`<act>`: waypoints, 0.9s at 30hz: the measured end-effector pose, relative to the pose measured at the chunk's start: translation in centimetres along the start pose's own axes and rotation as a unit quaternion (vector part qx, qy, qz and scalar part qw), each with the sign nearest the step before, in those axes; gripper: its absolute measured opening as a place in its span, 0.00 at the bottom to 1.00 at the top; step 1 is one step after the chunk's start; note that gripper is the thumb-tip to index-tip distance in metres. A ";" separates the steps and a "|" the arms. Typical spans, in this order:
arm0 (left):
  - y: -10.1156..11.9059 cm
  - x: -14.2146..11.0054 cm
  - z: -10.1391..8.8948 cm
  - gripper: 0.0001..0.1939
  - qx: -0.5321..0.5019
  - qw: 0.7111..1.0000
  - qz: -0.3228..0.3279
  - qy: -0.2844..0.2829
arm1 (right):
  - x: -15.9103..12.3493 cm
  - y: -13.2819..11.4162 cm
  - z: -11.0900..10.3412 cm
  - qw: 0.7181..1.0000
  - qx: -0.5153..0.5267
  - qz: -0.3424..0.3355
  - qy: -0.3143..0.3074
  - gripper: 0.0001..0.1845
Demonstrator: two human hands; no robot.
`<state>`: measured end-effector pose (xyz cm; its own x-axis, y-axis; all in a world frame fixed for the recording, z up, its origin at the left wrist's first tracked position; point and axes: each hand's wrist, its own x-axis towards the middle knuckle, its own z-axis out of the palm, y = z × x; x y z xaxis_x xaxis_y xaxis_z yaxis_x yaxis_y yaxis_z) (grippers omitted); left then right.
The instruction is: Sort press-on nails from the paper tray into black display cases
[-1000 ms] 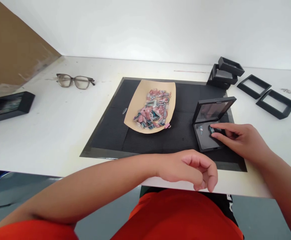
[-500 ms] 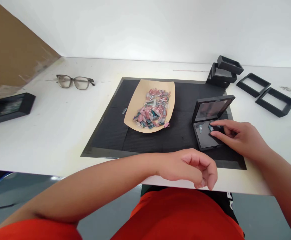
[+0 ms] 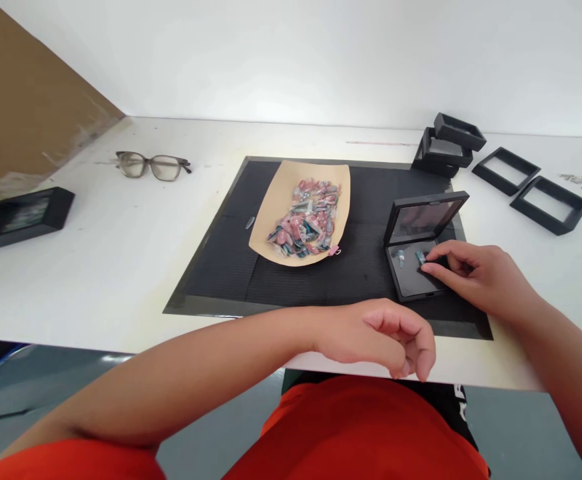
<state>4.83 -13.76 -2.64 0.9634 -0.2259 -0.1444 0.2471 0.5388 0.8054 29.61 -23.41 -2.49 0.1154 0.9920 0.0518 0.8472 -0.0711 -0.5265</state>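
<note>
My right hand (image 3: 491, 277) reaches into an open black display box (image 3: 428, 285). Its thumb and index finger are closed around the lower end of a small teal false nail (image 3: 419, 256) on the grey inner sheet. Another small pale-blue false nail (image 3: 401, 257) lies to the left in the same box. The box's lid, with a clear window (image 3: 423, 220), stands raised behind them. My left hand (image 3: 375, 339) hangs over the table's front edge, its fingers curled in loosely and nothing visible in them.
A tan paper tray (image 3: 267, 230) heaped with pink and teal false nails stands on a black mat (image 3: 215, 273). One clear nail (image 3: 250, 223) lies left of it. Glasses (image 3: 153, 165) and a black box (image 3: 25, 217) are leftward; black frames (image 3: 551, 203) and stacked boxes (image 3: 451, 143) rightward.
The index finger of my right hand has shifted down and right along the teal false nail, uncovering more of its top. My left hand stays where it was.
</note>
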 end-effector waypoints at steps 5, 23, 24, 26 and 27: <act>0.0 -0.1 0.0 0.05 -0.003 1.000 0.001 -0.007 | 0.0 0.0 0.0 1.000 0.000 0.000 -0.001 0.28; -0.1 -0.1 0.2 0.06 -0.004 1.000 0.012 0.000 | -0.3 -0.9 -0.2 0.999 0.026 -0.036 -0.008 0.23; -0.1 -0.1 0.2 0.06 -0.002 1.000 0.012 0.001 | -0.3 -0.8 -0.2 0.999 0.027 -0.036 -0.009 0.23; -0.1 -0.1 0.2 0.06 0.002 1.000 0.014 0.002 | -0.3 -0.7 -0.2 0.999 0.027 -0.035 -0.011 0.23; -0.1 -0.1 0.2 0.06 0.004 1.000 0.015 0.002 | -0.2 -0.7 -0.2 0.999 0.026 -0.033 -0.011 0.23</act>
<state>4.69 -13.99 -2.59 0.9709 -0.2055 -0.1228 0.2170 0.5388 0.8140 29.13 -23.62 -1.97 0.0485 0.9964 0.0697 0.8244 -0.0005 -0.5660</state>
